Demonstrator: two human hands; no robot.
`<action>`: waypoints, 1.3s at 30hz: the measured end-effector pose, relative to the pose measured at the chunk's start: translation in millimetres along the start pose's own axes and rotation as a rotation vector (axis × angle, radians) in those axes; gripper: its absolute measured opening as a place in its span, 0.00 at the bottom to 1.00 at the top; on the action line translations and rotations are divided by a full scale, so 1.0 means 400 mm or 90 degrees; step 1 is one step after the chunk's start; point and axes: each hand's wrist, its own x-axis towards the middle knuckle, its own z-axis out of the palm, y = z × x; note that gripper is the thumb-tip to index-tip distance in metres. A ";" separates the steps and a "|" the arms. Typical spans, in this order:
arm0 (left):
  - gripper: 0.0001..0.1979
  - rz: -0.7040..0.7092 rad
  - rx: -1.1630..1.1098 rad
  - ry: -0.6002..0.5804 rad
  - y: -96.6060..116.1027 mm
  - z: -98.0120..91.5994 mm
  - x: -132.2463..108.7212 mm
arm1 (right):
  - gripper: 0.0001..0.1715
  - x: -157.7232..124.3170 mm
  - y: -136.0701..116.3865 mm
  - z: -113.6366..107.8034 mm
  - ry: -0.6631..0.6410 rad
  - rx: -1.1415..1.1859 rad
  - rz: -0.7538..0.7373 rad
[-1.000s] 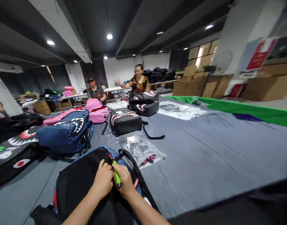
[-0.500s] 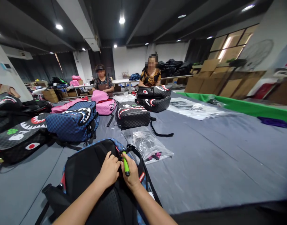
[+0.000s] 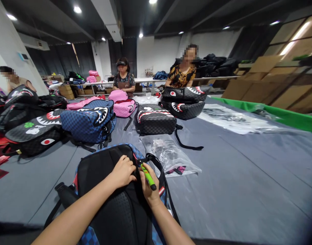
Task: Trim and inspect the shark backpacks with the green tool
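A blue checked backpack [image 3: 105,190] lies before me with its black padded back and straps facing up. My left hand [image 3: 124,172] rests on its upper back, fingers curled and gripping the fabric near the side edge. My right hand [image 3: 149,183] is closed around a bright green, pen-like tool [image 3: 147,175] with a black end. The tool's far tip meets the bag's edge by the black strap [image 3: 158,165]; what it touches there is too small to make out.
Beyond my bag lie a clear plastic bag [image 3: 171,154], a dark checked backpack [image 3: 157,120], another blue backpack [image 3: 88,120] and pink bags [image 3: 124,107]. Dark bags [image 3: 36,132] crowd the left. Two people stand across the grey table [image 3: 237,183]; another is at far left.
The view has shifted, so the scene sits further right. The green tool has tilted, its black end swinging right. My left hand's fingers have curled more on the backpack.
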 end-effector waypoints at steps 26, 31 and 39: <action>0.12 0.065 0.044 0.142 0.014 0.038 -0.074 | 0.21 -0.006 -0.109 -0.083 -0.010 0.064 0.381; 0.06 0.079 0.043 0.158 0.017 0.049 -0.075 | 0.20 0.000 -0.115 -0.068 -0.051 0.029 0.373; 0.06 0.104 0.029 0.212 0.008 0.077 -0.089 | 0.19 -0.008 -0.101 -0.063 -0.105 -0.019 0.329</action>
